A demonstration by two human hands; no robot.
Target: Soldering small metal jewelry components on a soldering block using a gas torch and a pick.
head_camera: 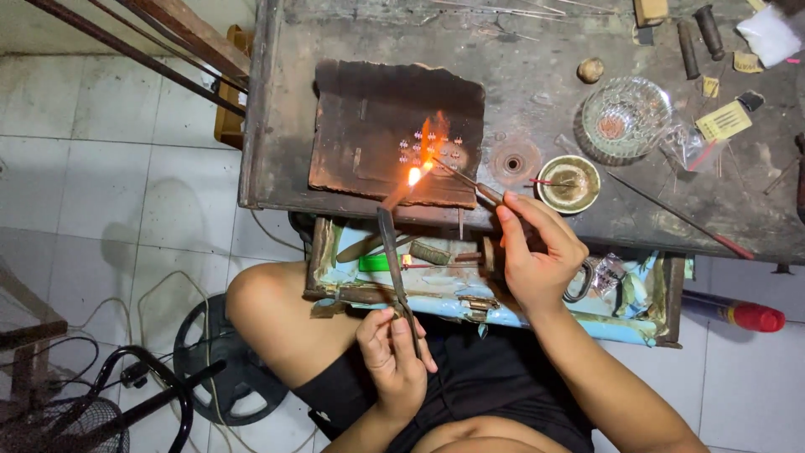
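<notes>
Desk, dark and scarred metal, filling the upper frame; open drawer pulled out below its front edge, over the lap, cluttered with tools and scraps. Tiled floor to the left, with a fan lying low in the corner.

Charred block lying flat near the desk's front edge, serving as a heat-proof bed; blackened surface suggests long use under flame. Small metal pieces set out in neat rows on its right half, spaced apart, probably so each can be heated alone.

Glass dish well right of the block; small round bowl nearer, just beside the right hand, within easy reach. Red-capped canister on the floor at far right.

Torch held in the left hand, grip closed around the lower end of the dark stem, nozzle slanted up and away from the body. Flame bright orange, playing over the rows of pieces.

Right hand raised at the desk's edge, fingertips pinched on tweezers, held pen-fashion. Tips reaching left into the flame zone at the pieces; long shank likely keeping fingers clear of the heat. Cannot tell whether the tips clamp anything.
</notes>
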